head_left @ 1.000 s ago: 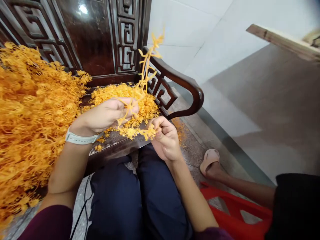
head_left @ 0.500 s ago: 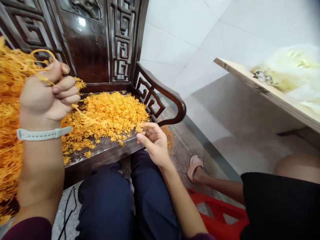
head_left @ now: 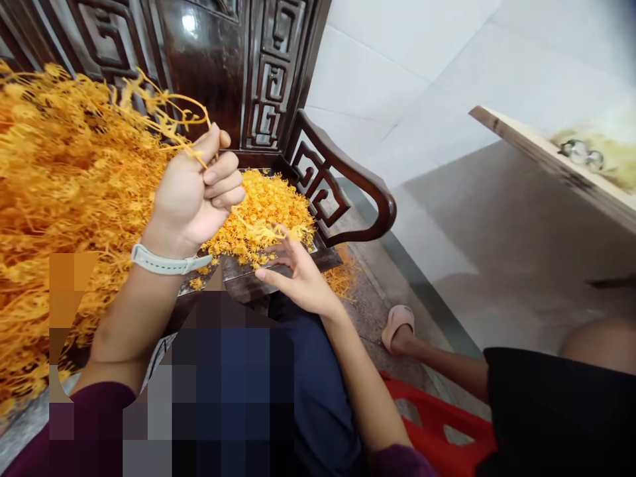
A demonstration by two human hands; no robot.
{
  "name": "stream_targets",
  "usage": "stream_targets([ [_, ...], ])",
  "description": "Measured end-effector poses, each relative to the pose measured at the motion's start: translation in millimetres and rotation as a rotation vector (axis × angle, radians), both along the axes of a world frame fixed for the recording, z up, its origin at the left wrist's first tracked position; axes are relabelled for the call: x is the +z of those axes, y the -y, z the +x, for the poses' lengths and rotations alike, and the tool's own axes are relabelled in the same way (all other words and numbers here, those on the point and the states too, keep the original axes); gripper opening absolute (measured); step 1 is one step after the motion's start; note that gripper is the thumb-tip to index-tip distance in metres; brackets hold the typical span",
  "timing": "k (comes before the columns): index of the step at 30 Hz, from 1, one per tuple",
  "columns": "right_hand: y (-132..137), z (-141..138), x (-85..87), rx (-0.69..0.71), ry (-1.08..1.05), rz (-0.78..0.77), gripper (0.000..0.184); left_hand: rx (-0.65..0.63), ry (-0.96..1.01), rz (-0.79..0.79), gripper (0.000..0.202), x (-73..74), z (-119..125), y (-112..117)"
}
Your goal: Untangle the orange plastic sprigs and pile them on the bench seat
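Observation:
My left hand is closed around a thin orange stem, which loops up above the fist. The stem's lower end, with small spidery tips, hangs out below the fist toward my right hand. That right hand has its thumb and fingers spread, and the stem's end passes by its fingertips; whether they touch is unclear. Beneath both hands lies a pile of small loose orange flower-like pieces on a dark wooden bench. A large heap of branching orange stems fills the left side.
The bench has a carved armrest on the right. Orange bits lie on the floor beyond it. At right are a wooden board, a red plastic stool and another person's leg. Pixel blocks cover part of my lap.
The view has turned left, showing more of the stem heap. My right hand has opened from a pinch and lost the small orange piece it held; my left still grips the stem.

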State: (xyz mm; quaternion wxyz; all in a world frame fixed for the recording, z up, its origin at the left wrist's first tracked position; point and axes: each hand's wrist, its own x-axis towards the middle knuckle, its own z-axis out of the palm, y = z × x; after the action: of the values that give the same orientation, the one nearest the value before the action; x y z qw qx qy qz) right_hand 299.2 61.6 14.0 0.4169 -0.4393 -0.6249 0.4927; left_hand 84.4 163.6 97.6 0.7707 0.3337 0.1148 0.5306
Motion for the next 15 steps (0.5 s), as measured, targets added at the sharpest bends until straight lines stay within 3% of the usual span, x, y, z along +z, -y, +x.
stream_targets([
  [3,2,1,11.8,-0.093,-0.067,0.111,0.085,0.019,-0.026,-0.027,0.031,3.4,9,7],
  [8,7,8,16.7,-0.306,0.035,0.307,0.021,0.010,-0.036,0.019,0.042,3.6,18,12],
  [13,14,4,13.8,-0.390,-0.089,0.342,0.017,-0.071,0.061,0.033,0.042,1.8,24,12],
  [15,17,2,14.9,-0.423,-0.140,0.410,0.016,-0.005,-0.027,0.096,0.039,1.2,24,9],
])
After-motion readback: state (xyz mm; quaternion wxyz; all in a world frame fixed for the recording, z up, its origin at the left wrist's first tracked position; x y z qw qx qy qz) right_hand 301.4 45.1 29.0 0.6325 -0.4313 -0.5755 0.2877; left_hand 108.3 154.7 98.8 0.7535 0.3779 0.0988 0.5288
